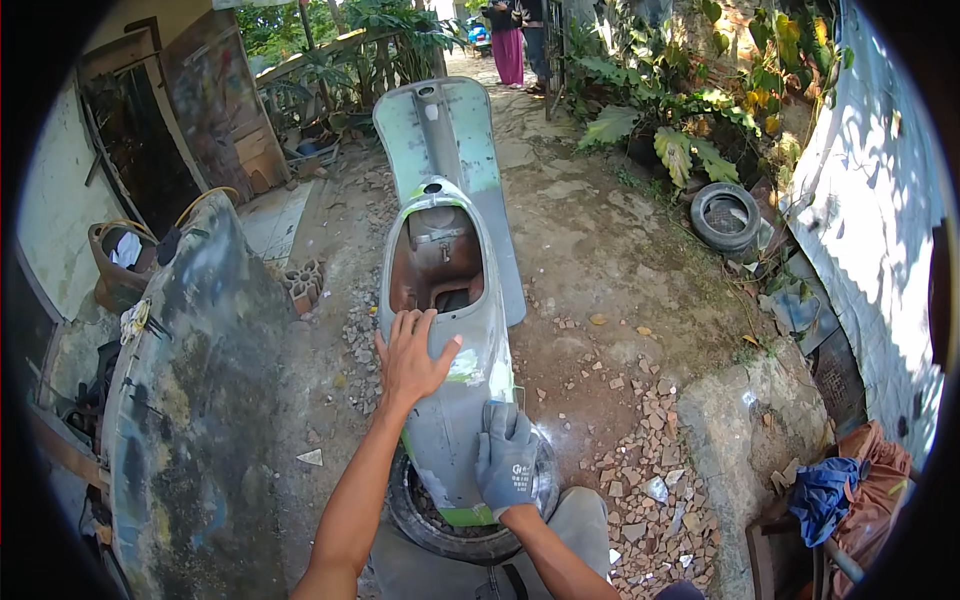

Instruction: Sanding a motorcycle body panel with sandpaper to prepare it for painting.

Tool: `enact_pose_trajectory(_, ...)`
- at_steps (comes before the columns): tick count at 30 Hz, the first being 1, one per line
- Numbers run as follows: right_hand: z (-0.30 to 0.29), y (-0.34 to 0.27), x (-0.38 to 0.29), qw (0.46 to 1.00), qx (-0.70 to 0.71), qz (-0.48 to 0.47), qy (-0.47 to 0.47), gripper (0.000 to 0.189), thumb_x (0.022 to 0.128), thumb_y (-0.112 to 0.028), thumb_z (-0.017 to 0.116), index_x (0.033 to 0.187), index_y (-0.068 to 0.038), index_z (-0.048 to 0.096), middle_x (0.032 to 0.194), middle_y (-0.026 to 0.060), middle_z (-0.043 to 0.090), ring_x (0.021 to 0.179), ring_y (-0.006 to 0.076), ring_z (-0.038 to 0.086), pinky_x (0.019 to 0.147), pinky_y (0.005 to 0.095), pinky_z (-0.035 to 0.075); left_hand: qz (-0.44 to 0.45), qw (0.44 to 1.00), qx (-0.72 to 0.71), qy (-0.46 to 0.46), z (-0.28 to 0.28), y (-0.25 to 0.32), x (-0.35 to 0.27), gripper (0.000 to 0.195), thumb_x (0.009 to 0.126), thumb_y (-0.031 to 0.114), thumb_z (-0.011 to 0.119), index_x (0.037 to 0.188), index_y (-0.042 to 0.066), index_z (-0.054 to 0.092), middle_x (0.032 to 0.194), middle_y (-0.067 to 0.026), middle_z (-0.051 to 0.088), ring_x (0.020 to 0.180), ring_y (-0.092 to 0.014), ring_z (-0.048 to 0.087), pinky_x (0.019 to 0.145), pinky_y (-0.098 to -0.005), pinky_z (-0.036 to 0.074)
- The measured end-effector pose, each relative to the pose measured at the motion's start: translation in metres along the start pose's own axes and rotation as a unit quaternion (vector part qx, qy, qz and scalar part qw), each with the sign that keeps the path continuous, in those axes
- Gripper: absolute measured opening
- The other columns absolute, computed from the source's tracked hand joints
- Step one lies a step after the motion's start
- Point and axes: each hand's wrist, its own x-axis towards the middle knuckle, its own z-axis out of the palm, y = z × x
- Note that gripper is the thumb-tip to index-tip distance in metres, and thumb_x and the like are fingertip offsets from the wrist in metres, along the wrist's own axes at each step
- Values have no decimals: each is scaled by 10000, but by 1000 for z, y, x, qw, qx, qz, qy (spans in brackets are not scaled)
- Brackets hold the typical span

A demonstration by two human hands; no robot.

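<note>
A metal scooter body shell (457,409), patched in grey primer, green and bare metal, stretches away in front of me. Its seat opening (437,262) shows a rusty-brown inside, and the pale green leg shield (480,127) rises at the far end. Bare, with fingers spread, my left hand (415,360) rests on the shell just behind that opening. My right hand (508,457), in a grey work glove, presses against the right side of the tail. Whether anything lies under its palm is hidden. A tyre (405,517) lies beneath the tail, close to my legs.
A low stained concrete wall (202,375) runs along the left. Broken tile rubble (649,465) covers ground at right. Farther off lies another tyre (725,217), near plants. Blue cloth (823,495) hangs at lower right. Two people (514,45) stand at the back, by a gate.
</note>
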Motion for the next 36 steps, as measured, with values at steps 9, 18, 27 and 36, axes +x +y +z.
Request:
enact_pose_trajectory(9,33,24,65,996,83,-9,-17,551,1034,-155,561,1562,-3,595,1477,248,620,1258,438,600,1063,565,460,-30,999,2,-27,-5,-9,-15,799,980,634,714,1555,89,614,1567,-170,593,1561,-392,444,1218,-804,254)
enact_pose_trajectory(18,29,39,116,996,73,-42,-24,464,1055,-151,568,1490,10,581,1289,293,648,1125,468,615,943,587,470,3,1000,-5,24,11,-9,17,772,975,688,689,1509,131,668,1532,-137,634,1511,-344,512,1191,-769,305)
enact_pose_trajectory(27,26,-12,16,999,-38,18,21,530,1023,-92,621,1543,-42,526,1322,248,652,1097,457,622,991,587,479,10,999,31,-19,4,-14,3,811,973,718,670,1538,136,658,1608,-143,595,1555,-342,474,1213,-784,275)
enact_pose_trajectory(36,11,9,2,997,72,-12,28,441,1027,-154,642,1447,-18,631,1311,210,672,1142,447,604,1009,560,478,-3,999,26,-22,3,-15,3,798,982,706,667,1536,131,664,1596,-134,611,1545,-345,485,1219,-678,331)
